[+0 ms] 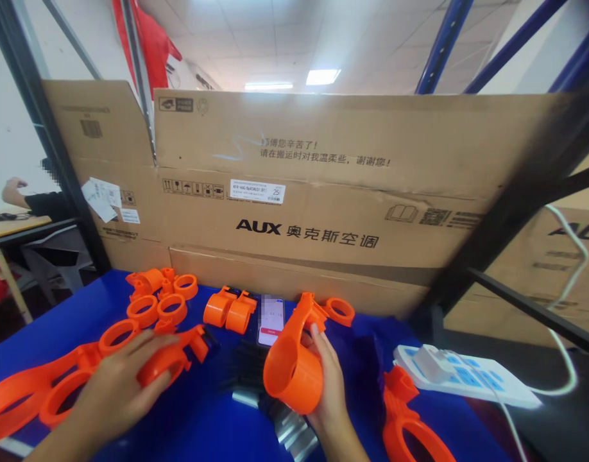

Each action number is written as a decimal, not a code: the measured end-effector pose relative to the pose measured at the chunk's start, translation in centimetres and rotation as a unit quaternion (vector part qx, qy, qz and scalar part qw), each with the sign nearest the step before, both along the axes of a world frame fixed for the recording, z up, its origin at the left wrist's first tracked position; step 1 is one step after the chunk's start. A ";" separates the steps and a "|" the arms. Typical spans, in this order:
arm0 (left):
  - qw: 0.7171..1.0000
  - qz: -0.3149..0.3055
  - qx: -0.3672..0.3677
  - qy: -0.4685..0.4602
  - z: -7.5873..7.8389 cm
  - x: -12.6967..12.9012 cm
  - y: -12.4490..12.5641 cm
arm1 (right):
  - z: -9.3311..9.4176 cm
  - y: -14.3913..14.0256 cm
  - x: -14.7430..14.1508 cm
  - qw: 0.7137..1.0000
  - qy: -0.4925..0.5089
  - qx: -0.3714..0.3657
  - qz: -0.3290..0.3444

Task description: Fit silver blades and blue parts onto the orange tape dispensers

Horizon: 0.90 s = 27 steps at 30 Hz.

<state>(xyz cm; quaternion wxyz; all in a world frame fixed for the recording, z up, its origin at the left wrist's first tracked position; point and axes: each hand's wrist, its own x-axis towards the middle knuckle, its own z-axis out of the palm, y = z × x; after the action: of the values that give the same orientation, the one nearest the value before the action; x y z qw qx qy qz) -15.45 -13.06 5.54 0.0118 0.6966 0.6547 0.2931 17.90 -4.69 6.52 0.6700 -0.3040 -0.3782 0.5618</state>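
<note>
Orange cup-shaped part (293, 372) sits gripped in the right hand (330, 378) above the blue table (203, 417); left hand (119, 385) lies flat over another orange piece (167, 362). Many loose rings (157, 308) lie unassembled.

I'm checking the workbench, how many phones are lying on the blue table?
1. A single black smartphone with a lit screen lies flat at the back of the blue table, between orange plastic ring parts; others may be hidden.

Single head-worn view, looking forward and slightly down from close above the blue counter (212, 410). Both hands enter from the near edge. Faces a cardboard box wall (323, 212) at the far side; ceiling visible above. No second view.
</note>
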 end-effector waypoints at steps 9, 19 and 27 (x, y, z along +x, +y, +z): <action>0.975 0.156 0.097 -0.124 4.2 -4.0 8.9 | 0.0 0.2 0.2 1.000 -0.004 0.011 -0.008; 0.994 0.093 0.009 -0.054 -0.4 0.9 15.4 | -0.1 0.4 0.8 1.000 -0.006 0.011 -0.011; 0.998 0.051 0.005 -0.046 -0.9 2.0 15.0 | -0.1 0.3 0.2 0.999 0.022 -0.045 0.019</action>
<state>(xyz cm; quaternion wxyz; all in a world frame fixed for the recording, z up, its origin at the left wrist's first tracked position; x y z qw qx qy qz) -13.42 1.97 4.61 0.0234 0.6482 0.6870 0.3278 18.14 -4.35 6.43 0.6527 -0.3144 -0.3435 0.5977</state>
